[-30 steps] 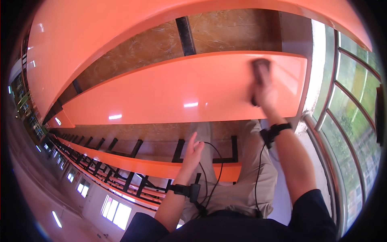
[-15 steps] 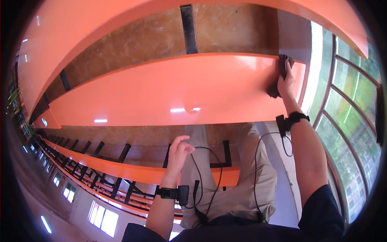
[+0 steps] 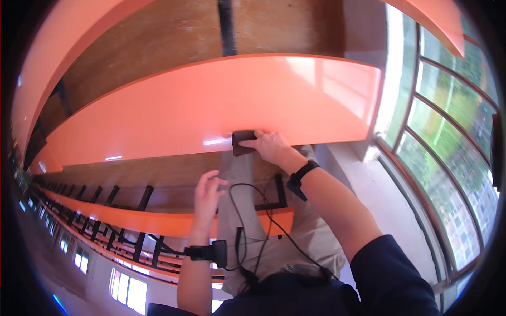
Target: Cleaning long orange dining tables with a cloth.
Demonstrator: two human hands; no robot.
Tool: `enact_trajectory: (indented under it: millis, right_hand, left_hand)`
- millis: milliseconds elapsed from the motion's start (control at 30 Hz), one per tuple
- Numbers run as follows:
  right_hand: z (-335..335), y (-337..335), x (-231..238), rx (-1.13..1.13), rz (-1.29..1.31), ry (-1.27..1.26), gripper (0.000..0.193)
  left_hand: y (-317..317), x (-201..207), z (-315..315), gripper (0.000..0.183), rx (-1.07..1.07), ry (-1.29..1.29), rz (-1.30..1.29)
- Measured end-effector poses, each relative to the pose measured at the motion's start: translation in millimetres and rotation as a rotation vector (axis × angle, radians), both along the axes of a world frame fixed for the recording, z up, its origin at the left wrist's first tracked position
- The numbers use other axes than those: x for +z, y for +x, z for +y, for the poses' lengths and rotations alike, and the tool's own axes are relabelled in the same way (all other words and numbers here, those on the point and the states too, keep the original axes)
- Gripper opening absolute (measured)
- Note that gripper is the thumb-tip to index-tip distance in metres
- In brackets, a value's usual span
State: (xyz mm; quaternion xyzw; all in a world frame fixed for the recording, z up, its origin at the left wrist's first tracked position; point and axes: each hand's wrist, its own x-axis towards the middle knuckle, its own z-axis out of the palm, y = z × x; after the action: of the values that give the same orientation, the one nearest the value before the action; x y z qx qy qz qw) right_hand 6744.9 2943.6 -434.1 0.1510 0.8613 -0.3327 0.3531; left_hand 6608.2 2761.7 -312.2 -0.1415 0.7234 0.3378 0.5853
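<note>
My right hand (image 3: 271, 148) grips a dark brown folded cloth (image 3: 242, 142) at the near edge of the long orange-pink tabletop (image 3: 174, 113). The thumb and fingers press on the cloth's right side, and part of the cloth hangs at the edge. Nothing is in my left hand (image 3: 208, 190), which is held up short of the table above my lap with its fingers loosely bent and apart. Both wrists wear black straps, and a small black device is visible on the left one.
An orange bench (image 3: 174, 218) on black metal legs runs behind my seat. A window with metal bars (image 3: 443, 121) and a pale sill (image 3: 379, 179) are on my right. Thin black cables (image 3: 274, 221) loop across my lap. Another orange desk (image 3: 68, 47) curves along the far side.
My right hand has swept the cloth from the table's far right end leftward and toward me, to the near edge. The left hand stays raised, and the view has shifted a little.
</note>
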Motion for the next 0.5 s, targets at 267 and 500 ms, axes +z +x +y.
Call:
enact_trajectory:
  millis: [267,500]
  right_hand:
    - [147.3,177.1,-1.2,-0.866,-0.187,0.495,0.070]
    - [92.1,188.9,-19.2,-1.202,0.280,0.441,0.065]
  left_hand:
    - [15.8,-9.4,25.0,0.027,-0.078,0.005,-0.019]
    - [40.0,-19.1,40.7,0.027,-0.169,-0.006,-0.055]
